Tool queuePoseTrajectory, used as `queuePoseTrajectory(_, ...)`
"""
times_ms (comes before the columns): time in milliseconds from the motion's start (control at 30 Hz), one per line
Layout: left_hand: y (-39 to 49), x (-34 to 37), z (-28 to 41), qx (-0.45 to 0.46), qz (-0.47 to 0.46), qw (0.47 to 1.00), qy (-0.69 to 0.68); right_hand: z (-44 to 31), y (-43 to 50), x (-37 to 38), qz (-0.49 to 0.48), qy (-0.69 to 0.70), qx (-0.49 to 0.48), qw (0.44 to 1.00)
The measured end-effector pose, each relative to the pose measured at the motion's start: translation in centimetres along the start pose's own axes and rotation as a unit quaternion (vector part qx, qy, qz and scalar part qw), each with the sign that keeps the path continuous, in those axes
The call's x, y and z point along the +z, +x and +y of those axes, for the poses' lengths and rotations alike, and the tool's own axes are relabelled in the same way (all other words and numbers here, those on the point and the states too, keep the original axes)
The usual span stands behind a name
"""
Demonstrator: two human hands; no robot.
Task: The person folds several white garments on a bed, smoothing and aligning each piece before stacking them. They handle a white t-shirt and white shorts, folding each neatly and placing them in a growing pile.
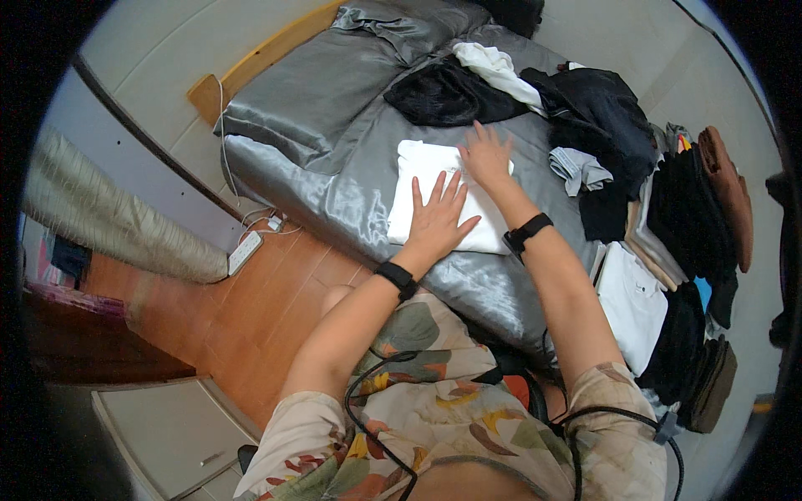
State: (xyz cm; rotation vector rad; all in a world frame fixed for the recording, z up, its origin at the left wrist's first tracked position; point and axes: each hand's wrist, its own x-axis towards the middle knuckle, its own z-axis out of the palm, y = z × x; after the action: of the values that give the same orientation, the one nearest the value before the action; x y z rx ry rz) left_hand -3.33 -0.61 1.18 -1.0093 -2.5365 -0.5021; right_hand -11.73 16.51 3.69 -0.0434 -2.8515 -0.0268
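A folded white garment (pixel 482 222) lies flat on the shiny grey bedspread (pixel 338 206) in front of me. My left hand (pixel 437 216) rests on its near part, palm down with the fingers spread. Farther off, my right hand (pixel 487 153) is over the garment's far right edge, its fingers apart and slightly blurred. Neither hand grips anything. Beyond my right hand lie a dark, glossy garment (pixel 448 94) and a crumpled white cloth (pixel 498 69).
Right of me are a dark clothes heap (pixel 595 106), a small grey cloth (pixel 579 170), a folded white shirt (pixel 630 300) and stacked dark clothes (pixel 692 206). A power strip (pixel 245 253) lies on the wooden floor (pixel 213 325) at left. Black cables (pixel 360 413) cross my body.
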Motion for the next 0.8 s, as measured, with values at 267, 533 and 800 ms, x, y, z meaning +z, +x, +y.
queuePoseTrajectory(267, -3.2, 0.3, -1.6, -0.042, 0.015, 0.999, -0.022, -6.3, 6.5, 5.0, -0.05, 0.197, -0.069, 0.977)
queuePoseTrajectory(533, -2.7, 0.9, -2.2, -0.05, -0.128, 0.99, 0.001, -8.4, 5.5, 4.0, -0.04, 0.207, 0.03, 0.977)
queuePoseTrajectory(800, -1.2, 1.3, -3.2, -0.036, -0.174, 0.984, -0.016, -6.0, -19.0, -0.9, 0.054, 0.11, 0.074, 0.99)
